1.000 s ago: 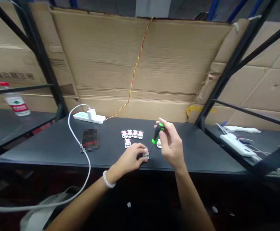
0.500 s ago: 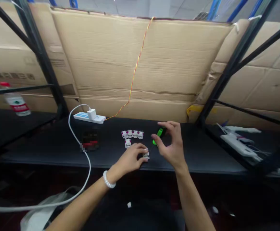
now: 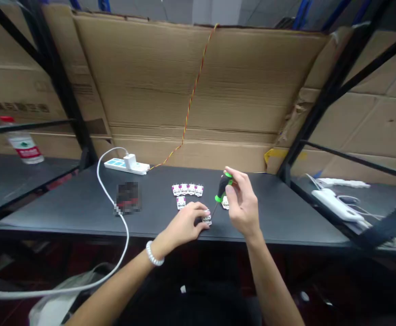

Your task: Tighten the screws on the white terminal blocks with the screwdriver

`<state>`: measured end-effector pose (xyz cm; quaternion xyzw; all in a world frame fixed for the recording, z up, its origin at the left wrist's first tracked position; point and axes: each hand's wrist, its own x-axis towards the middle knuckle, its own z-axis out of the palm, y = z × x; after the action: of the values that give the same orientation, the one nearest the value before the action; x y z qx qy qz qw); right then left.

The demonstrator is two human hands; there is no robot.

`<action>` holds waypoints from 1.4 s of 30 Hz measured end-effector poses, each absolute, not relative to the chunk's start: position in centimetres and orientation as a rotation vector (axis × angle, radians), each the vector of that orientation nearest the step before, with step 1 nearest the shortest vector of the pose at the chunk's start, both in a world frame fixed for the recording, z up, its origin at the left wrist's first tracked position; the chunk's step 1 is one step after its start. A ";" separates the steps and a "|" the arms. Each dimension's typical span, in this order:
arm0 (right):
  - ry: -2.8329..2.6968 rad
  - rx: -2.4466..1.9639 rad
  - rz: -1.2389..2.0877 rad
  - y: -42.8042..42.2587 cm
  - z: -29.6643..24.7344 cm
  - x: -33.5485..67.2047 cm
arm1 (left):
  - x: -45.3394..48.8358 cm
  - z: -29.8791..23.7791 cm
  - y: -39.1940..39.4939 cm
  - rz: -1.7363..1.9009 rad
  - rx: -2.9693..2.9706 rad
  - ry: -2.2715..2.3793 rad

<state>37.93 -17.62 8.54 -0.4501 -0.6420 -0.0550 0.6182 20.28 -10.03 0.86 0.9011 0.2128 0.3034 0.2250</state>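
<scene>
My left hand (image 3: 186,222), with a white coiled band at its wrist, pinches a small white plastic part (image 3: 206,219) against the table near the front edge. My right hand (image 3: 243,199) has thumb and fingers closed at a black and green screwdriver (image 3: 223,186), which leans with its thin shaft pointing down toward that part. Whether the tip sits in the part is too small to tell. Beyond my left hand lies one white and purple part (image 3: 181,202), and behind it a row of several similar parts (image 3: 187,189). Another white part (image 3: 225,202) shows partly behind my right hand.
A white power strip (image 3: 126,166) with a plugged-in charger stands at the back left; its white cable (image 3: 125,226) hangs over the front edge. A pixelated dark object (image 3: 128,197) lies beside the cable. Cardboard (image 3: 191,90) walls the back. Black metal posts (image 3: 320,102) flank the table.
My right hand has gone from spread fingers beside the screwdriver to fingers closed at its handle, and the handle stands more upright. My left hand holds its place on the white part.
</scene>
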 end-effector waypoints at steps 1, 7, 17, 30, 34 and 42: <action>-1.488 -1.025 -0.118 -17.6 8.5 37.9 | 20.3 0.9 -10.0 0.839 2.487 0.585; -1.395 -1.096 -0.254 -17.5 8.3 37.9 | 20.3 0.9 -10.1 0.857 2.485 0.577; -1.407 -1.094 -0.217 -17.4 8.2 37.9 | 20.3 0.9 -10.1 0.855 2.484 0.565; -1.464 -1.048 -0.050 -17.3 8.1 38.2 | 20.3 0.7 -10.0 0.840 2.487 0.583; -1.431 -1.072 -0.174 -17.3 8.2 38.1 | 20.3 0.8 -10.1 0.849 2.483 0.577; -1.466 -1.028 -0.019 -17.4 8.2 38.0 | 20.3 0.9 -10.1 0.834 2.486 0.588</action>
<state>38.00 -17.38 8.24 -0.4481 -0.6388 -0.0082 0.6253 20.28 -10.08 0.87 0.9013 0.2131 0.3024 0.2253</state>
